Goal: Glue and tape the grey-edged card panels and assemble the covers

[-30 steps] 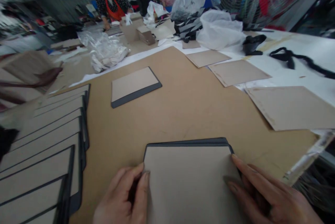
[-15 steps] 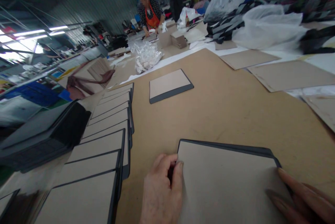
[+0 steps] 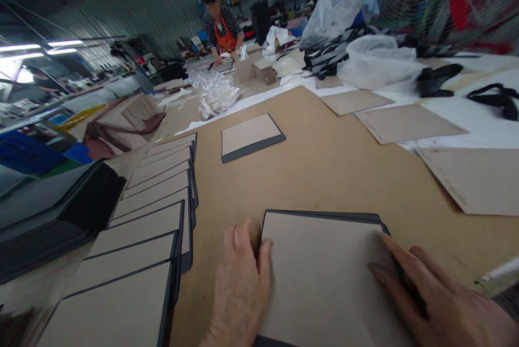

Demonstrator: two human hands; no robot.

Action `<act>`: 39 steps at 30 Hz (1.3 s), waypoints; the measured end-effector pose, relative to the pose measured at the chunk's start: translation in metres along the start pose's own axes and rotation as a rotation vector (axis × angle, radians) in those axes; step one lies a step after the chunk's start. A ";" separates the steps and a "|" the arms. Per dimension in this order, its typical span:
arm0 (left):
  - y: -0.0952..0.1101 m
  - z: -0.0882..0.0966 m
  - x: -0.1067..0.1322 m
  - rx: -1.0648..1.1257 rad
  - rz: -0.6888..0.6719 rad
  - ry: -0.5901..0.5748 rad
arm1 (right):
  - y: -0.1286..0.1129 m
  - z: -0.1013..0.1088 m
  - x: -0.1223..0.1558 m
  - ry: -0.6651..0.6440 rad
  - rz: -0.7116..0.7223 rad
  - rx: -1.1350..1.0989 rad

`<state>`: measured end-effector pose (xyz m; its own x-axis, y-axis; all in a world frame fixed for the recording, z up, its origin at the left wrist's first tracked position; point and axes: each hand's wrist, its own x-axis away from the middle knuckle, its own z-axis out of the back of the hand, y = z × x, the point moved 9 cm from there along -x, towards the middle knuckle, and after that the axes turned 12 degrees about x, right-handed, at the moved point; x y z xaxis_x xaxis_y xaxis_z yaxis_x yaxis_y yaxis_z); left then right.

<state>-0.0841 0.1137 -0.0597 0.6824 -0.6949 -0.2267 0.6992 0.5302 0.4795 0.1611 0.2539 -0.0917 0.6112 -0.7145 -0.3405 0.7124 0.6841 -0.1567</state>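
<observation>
A grey-beige board with a black border (image 3: pixel 320 266) lies low in the head view, on top of at least one more black-edged piece whose edges stick out at the back and front. My left hand (image 3: pixel 243 282) is at its left side, thumb touching the edge and the other fingers apart from it, stretched toward the brown table surface. On the right edge, my right hand (image 3: pixel 430 287) grips the board, thumb on the top face and fingers along the side; the fingertips are partly hidden. Farther back lies a single black-edged board (image 3: pixel 251 133).
An overlapping row of black-bordered boards (image 3: pixel 117 298) runs along the left, beside a black stack (image 3: pixel 52 217). Loose cardboard sheets (image 3: pixel 409 122) lie at right. A crumpled clear plastic bag (image 3: pixel 219 95) and a co-worker in an orange apron (image 3: pixel 225 36) are at the back.
The view has turned slightly right. My left fingers have spread away from the board's edge, leaving the thumb against it. My right hand still grips the right edge and shows more fully.
</observation>
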 end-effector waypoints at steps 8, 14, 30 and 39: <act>0.053 -0.029 0.026 -0.218 -0.460 -0.267 | -0.048 -0.003 -0.005 -0.229 0.249 0.347; 0.070 -0.026 0.057 -0.207 -0.434 -0.205 | -0.044 -0.001 -0.005 -0.289 0.208 0.364; 0.065 -0.027 0.065 -0.203 -0.462 -0.212 | 0.002 0.017 -0.030 -0.222 -0.001 -0.114; 0.064 -0.027 0.065 -0.179 -0.411 -0.246 | 0.015 0.003 -0.057 -0.329 -0.045 -0.275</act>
<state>0.0103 0.1158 -0.0666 0.2877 -0.9460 -0.1493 0.9396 0.2486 0.2354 0.1374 0.3045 -0.0718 0.6905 -0.7230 -0.0204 0.6498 0.6325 -0.4215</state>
